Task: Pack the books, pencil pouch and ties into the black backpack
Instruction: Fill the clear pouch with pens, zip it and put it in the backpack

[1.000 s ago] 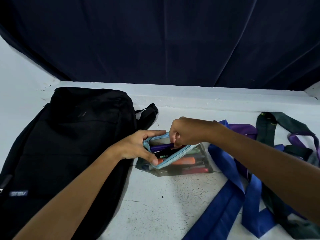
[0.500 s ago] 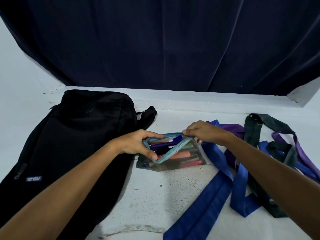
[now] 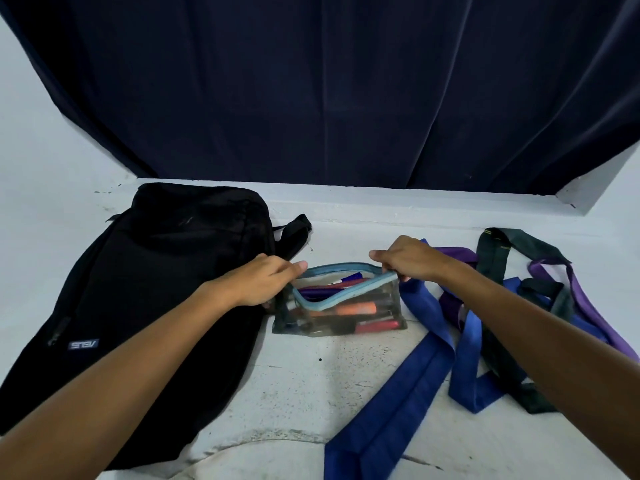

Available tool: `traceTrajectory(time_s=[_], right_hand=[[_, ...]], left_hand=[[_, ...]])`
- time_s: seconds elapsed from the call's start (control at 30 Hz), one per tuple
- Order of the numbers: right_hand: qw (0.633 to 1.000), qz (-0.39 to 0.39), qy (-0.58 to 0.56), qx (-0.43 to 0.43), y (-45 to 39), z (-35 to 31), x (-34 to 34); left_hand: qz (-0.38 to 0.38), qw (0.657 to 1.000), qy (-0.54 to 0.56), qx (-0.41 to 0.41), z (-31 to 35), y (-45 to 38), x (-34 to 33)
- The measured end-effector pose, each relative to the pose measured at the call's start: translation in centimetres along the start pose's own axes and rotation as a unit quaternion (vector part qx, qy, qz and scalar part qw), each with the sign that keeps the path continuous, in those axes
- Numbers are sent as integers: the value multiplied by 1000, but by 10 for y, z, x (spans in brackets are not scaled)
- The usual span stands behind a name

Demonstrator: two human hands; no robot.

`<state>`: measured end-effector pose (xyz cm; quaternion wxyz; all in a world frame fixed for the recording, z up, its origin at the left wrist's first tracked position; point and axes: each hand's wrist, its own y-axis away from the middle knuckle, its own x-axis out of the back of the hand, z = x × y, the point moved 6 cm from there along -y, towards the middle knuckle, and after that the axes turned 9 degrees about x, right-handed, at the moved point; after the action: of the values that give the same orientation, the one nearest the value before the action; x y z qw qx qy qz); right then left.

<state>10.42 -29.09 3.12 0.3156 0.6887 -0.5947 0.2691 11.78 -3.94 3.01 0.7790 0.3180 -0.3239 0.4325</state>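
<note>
Both hands grip the pouch (image 3: pixel 341 306) at opposite ends of its blue zip rim

Left hand (image 3: pixel 258 284) fingers are clamped on the rim's left end, beside the backpack (image 3: pixel 145 282); right hand (image 3: pixel 408 259) fingers are pinched together on the right end. The rim gapes between the fingers, pens visible below. The ties (image 3: pixel 460 341) lie just right of the right fingers on the white surface (image 3: pixel 298 386)
</note>
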Motion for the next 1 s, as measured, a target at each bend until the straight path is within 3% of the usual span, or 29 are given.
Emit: traceTrajectory(time_s=[0.13, 0.3, 0.4, 0.53, 0.73, 0.83, 1.0], right_hand=[[997, 35, 63, 8, 6, -1, 5], [991, 129, 32, 28, 35, -2, 33], [986, 160, -17, 37, 61, 1, 49], [990, 122, -63, 29, 90, 18, 48], [994, 74, -77, 27, 120, 45, 29], [993, 79, -83, 23, 129, 55, 20], [981, 111, -148, 62, 139, 63, 15]], left_hand=[[72, 997, -34, -3, 3, 0, 9], [119, 991, 0, -54, 11, 7, 16], [81, 990, 44, -109, 20, 16, 11], [11, 981, 78, -176, 29, 20, -2], [-67, 982, 85, -158, 29, 27, -32], [-56, 986, 47, -148, 31, 32, -43], [1, 986, 126, -107, 24, 39, -48]])
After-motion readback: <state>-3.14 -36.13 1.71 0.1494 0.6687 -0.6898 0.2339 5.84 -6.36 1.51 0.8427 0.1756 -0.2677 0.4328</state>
